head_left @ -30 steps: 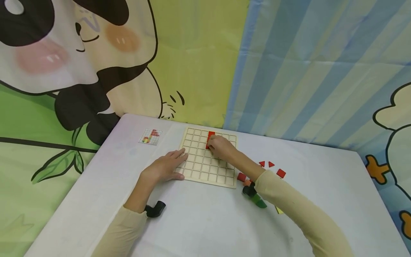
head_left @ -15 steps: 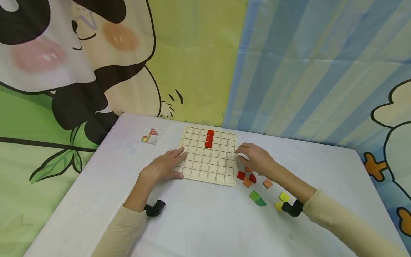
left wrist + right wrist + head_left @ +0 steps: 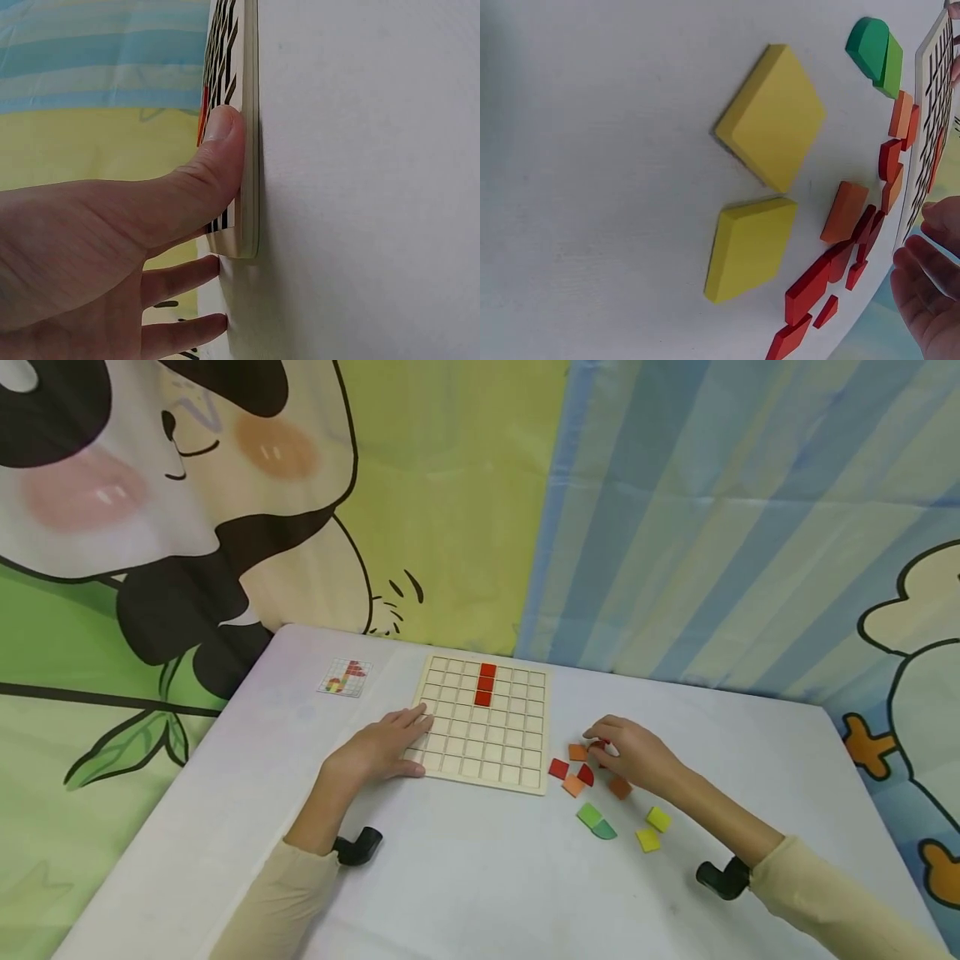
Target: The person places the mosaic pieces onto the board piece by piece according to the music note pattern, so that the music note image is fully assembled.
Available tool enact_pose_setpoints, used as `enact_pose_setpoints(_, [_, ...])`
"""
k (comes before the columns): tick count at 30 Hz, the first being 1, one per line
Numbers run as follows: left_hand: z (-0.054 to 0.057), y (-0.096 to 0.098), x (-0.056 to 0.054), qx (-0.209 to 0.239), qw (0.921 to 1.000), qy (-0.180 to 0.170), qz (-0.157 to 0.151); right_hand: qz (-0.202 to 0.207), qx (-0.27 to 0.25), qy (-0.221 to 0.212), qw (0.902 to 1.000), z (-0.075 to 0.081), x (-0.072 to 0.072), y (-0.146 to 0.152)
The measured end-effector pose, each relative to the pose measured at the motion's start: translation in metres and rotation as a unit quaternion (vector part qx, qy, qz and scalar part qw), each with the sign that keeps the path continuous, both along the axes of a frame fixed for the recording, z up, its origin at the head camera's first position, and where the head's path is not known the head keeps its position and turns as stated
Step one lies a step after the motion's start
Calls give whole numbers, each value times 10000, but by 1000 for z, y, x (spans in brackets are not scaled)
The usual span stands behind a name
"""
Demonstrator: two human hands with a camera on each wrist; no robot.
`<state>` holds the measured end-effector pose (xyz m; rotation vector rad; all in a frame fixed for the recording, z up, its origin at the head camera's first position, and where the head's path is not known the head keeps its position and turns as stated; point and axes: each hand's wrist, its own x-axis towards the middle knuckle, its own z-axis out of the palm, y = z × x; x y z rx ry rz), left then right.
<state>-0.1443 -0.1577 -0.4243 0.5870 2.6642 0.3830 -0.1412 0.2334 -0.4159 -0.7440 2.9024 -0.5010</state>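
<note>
A wooden grid board (image 3: pixel 510 777) lies on the table with a short column of red squares (image 3: pixel 486 685) set in its upper cells. My left hand (image 3: pixel 378 750) rests at the board's left edge, fingers spread; its thumb (image 3: pixel 199 169) lies on the rim in the left wrist view. To the right of the board, my right hand (image 3: pixel 637 756) hovers over loose red and orange pieces, thumb and fingers apart. In the right wrist view this hand (image 3: pixel 934 289) shows nothing between its fingers. It partly hides some red pieces in the head view.
Beside the board lie a red square (image 3: pixel 558 768), a red quarter-round (image 3: pixel 586 774) and an orange square (image 3: pixel 573 785). Nearer are green pieces (image 3: pixel 590 815) and yellow squares (image 3: pixel 648 839). A printed pattern card (image 3: pixel 345 678) lies at the back left. A curtain (image 3: pixel 450 510) hangs behind the table.
My right hand has left the red squares on the board and moved right and nearer, to the loose pieces. The left hand stays at the board's edge.
</note>
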Motion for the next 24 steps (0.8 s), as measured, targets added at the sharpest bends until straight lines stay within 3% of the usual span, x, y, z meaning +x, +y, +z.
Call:
enact_pose_setpoints(15, [-5, 3, 0, 29, 9999, -82, -77, 142, 80, 353, 9992, -3, 24, 16])
enact_pose_setpoints(24, [3, 3, 0, 51, 10000, 0, -5, 109, 72, 274, 9995, -4, 18, 25])
